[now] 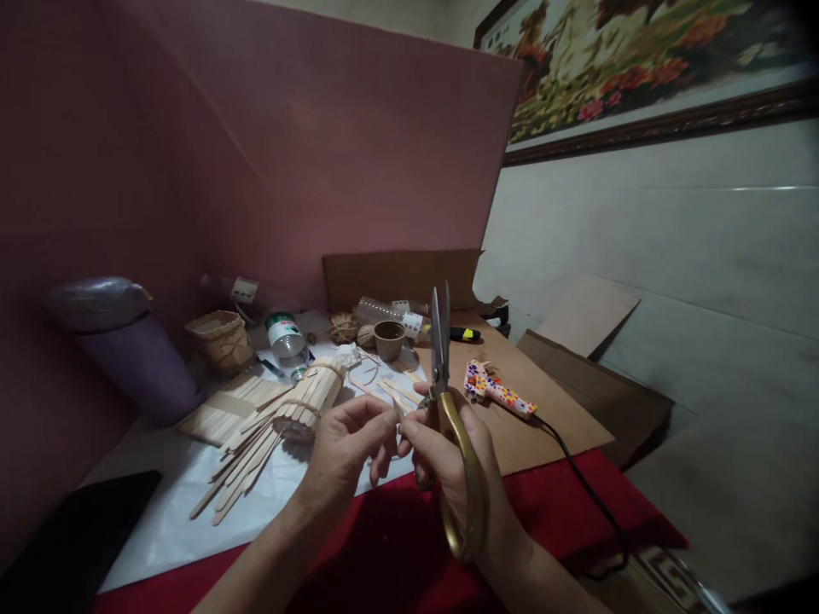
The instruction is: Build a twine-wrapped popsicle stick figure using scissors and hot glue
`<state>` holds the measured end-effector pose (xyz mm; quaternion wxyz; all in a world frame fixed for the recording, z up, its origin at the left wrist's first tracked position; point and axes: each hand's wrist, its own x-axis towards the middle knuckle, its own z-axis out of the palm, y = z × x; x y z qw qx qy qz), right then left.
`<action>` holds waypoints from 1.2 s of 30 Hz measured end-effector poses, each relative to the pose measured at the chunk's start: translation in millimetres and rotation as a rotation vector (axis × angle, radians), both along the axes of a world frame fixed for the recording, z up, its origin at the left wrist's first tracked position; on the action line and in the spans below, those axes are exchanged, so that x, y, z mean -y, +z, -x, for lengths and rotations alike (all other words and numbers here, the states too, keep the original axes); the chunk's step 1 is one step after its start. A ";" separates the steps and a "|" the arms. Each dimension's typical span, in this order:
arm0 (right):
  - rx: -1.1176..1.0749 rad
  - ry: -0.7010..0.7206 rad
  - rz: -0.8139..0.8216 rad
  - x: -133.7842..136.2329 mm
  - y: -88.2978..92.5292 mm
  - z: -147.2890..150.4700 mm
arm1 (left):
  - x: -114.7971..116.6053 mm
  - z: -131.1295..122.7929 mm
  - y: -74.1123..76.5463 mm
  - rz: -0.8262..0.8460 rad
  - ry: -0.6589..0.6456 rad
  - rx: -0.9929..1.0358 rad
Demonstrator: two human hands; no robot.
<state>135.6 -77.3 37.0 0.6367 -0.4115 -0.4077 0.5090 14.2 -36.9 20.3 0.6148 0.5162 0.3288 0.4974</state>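
Observation:
My right hand (457,452) is wrapped around a pair of scissors (440,350) with gold handles, and the blades point up, nearly together. Its thumb and index finger reach toward my left hand. The fingertips of my left hand (355,439) are pinched close to those of my right. A small pale bit shows there, too small to make out. To the left of my hands lies a bundle of craft sticks (313,392) tied with twine around a clear bottle. Loose craft sticks (246,469) fan out beneath it on white paper.
A flower-patterned glue gun (496,390) lies on brown cardboard (537,435) to the right, its cord hanging off the red cloth. Behind are a small brown pot (389,341), twine balls (344,327), a labelled bottle (286,341) and a woven basket (221,341). Cardboard sheets lean along the wall.

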 end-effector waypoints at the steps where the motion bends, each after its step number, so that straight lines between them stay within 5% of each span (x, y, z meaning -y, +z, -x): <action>1: -0.008 -0.007 -0.002 0.5 1.2 0.3 | 0.5 -0.3 0.1 -0.004 0.004 0.003; 19: -0.059 -0.044 0.060 -6.3 -8.6 -2.0 | 2.6 -1.4 -1.9 -0.066 0.028 -0.018; 25: -0.198 0.044 0.049 -8.7 -22.2 -3.1 | 2.5 -2.0 -3.5 -0.074 -0.009 -0.002; 36: -0.371 0.191 0.206 -10.6 -13.0 -4.6 | 5.6 1.9 7.6 0.180 -0.188 0.117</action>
